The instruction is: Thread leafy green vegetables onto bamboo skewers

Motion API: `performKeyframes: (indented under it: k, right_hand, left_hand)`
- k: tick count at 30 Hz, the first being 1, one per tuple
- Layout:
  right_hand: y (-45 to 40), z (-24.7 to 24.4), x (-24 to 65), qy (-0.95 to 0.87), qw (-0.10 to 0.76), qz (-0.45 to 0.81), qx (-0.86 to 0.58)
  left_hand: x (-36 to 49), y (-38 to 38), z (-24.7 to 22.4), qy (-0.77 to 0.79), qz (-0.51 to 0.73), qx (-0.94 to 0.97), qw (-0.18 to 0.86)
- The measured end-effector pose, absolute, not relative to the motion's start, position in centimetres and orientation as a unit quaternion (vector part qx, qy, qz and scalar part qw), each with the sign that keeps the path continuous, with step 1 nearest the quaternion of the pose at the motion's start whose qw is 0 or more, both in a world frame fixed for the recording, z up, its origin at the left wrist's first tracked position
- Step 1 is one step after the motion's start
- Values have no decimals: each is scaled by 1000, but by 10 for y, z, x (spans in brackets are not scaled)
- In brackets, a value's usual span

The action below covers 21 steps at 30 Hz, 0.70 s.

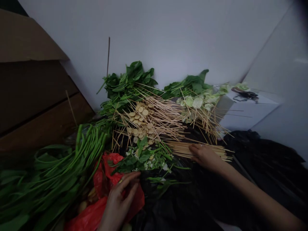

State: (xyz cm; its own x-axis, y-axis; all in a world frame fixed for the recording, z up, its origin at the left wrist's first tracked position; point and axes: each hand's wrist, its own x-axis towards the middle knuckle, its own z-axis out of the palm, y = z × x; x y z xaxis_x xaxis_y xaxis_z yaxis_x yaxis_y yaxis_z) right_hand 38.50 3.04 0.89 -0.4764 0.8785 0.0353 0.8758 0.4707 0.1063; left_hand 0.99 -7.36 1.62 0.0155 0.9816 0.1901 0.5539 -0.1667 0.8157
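Your hands are well apart, each on a different thing. Your right hand (pixel 204 156) lies across a bundle of bare wooden skewers (pixel 185 150), with the fingers over the bundle, and you can't tell whether it is gripping or only resting. The bundle sits on a black plastic sheet (pixel 192 199), toward the back of it and right of centre, with its pointed ends sticking out to the right of your hand.

Your left hand (pixel 119 202) is at the near edge of the sheet, its fingers curled against a red plastic bag (pixel 106 173). You can't tell whether it has hold of the bag. The bag lies crumpled, with some pale food showing in it, and long green stems (pixel 48 181) lie just beside it at the left.

Behind your hands, at the back of the sheet, is a heap of skewered round slices (pixel 141 118), with dark leafy greens (pixel 130 83) against the wall behind it. Pale skewered leaves (pixel 197 102) lie to the right, next to a white box (pixel 240 112). Chopped greens (pixel 141 158) sit between the slices and your hands. A brown cardboard box (pixel 29 38) stands at the left.
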Motion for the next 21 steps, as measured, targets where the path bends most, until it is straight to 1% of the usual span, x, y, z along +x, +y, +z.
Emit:
performKeyframes:
  k: [7, 11, 13, 16, 21]
  right_hand:
    - [20, -12, 372, 851, 37, 108, 512]
    - [18, -17, 374, 851, 28, 137, 506]
    - [17, -18, 379, 852, 12, 168, 496]
    - [15, -17, 392, 853, -41, 218, 473]
    - [13, -15, 414, 861, -102, 196, 457]
  left_hand:
    - [20, -80, -7, 584, 350, 665, 308]
    - [32, -85, -7, 557, 341, 681, 332]
    - [34, -87, 0, 559, 338, 682, 329]
    - [28, -86, 13, 581, 340, 675, 302]
    - [-21, -83, 42, 631, 344, 657, 228]
